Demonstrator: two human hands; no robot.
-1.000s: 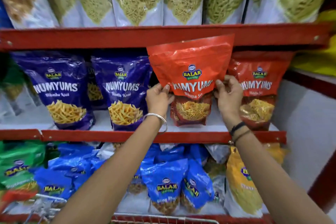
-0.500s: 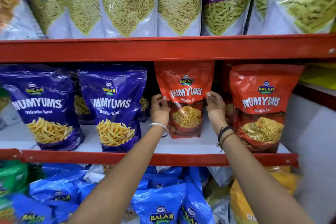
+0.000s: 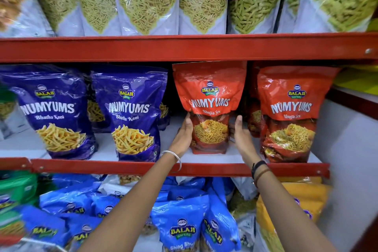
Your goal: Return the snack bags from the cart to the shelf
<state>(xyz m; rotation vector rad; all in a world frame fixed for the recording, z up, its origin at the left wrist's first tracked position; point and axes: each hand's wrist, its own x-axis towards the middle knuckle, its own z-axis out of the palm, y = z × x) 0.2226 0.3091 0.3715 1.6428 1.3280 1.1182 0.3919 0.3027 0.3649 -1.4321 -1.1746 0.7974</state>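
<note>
A red Numyums Bhujia Sev snack bag (image 3: 210, 96) stands upright on the white middle shelf (image 3: 204, 158), its top just under the red upper shelf rail (image 3: 184, 47). My left hand (image 3: 184, 135) lies flat against the bag's lower left side. My right hand (image 3: 241, 137) cups its lower right side, thumb up. Together the hands hold the bag between them. The cart is out of view.
Another red Numyums bag (image 3: 290, 112) stands right of it, and two purple Numyums bags (image 3: 131, 112) (image 3: 53, 112) to the left. Aloo Sev and Gathiya bags (image 3: 147, 4) fill the shelf above. Blue bags (image 3: 180, 225) and a yellow bag (image 3: 290, 206) lie below. A white wall (image 3: 351, 159) closes the right side.
The red bag went from in front of the upper rail down and back onto the middle shelf. Both hands slid from its middle to its lower sides.
</note>
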